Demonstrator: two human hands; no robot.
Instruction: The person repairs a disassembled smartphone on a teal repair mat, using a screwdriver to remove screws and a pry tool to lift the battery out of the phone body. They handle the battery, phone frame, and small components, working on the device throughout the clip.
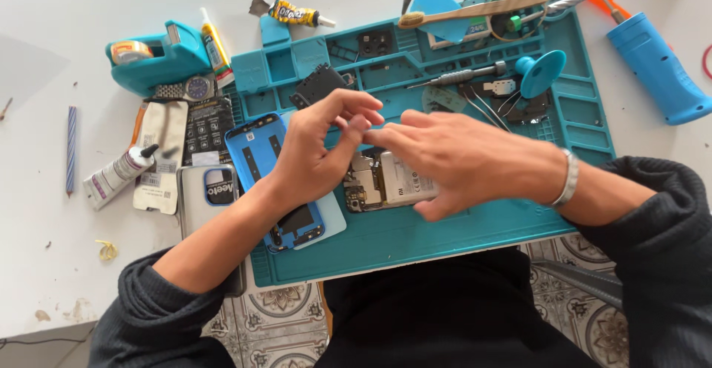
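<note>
An opened phone (386,181) lies on the teal repair mat (445,242), its insides and battery showing. My left hand (319,153) hovers over the phone's left end, fingers curled and pinched toward my right fingertips. My right hand (460,162) reaches in from the right above the phone, fingers stretched to meet the left thumb; a metal bracelet (569,178) is on that wrist. Whether something tiny is pinched between them I cannot tell. A blue phone back cover (256,149) lies under my left forearm. A black plastic part (319,84) sits just behind the left hand.
On the mat: screwdriver (460,77), teal suction cup (541,71), tweezers (482,104), a toothbrush (475,10). Left of it: teal tape dispenser (159,56), wristwatch (193,87), glue tubes (119,175), a phone case (204,197). A blue power tool (656,67) lies right.
</note>
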